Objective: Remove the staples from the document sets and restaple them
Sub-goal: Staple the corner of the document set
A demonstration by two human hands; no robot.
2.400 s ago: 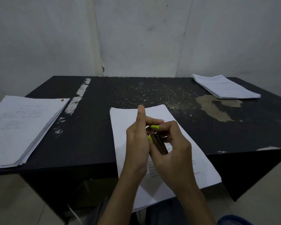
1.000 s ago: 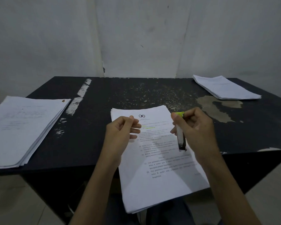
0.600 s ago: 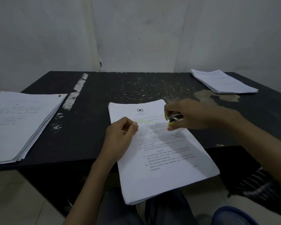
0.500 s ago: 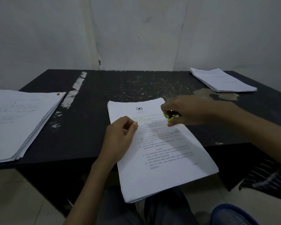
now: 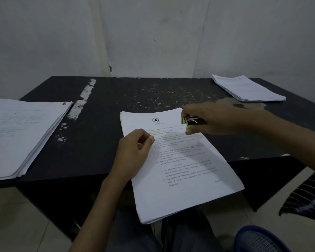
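Head view, left stack (image 5: pixel 22 131), far-right stack (image 5: pixel 247 90)

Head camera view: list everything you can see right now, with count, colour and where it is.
table: one, black and scuffed, centre
document set: one, white with print, mid-table, overhanging the near edge
left paper stack: one, white, table's left end
far paper stack: one, white, far right corner
stapler: one, dark with lime green, at the document set's top right corner
striped cloth: one, black and white, right edge of view
mesh object: one, blue, bottom right
left hand: fingers curled, rests on the document set's left side
right hand: grips the stapler
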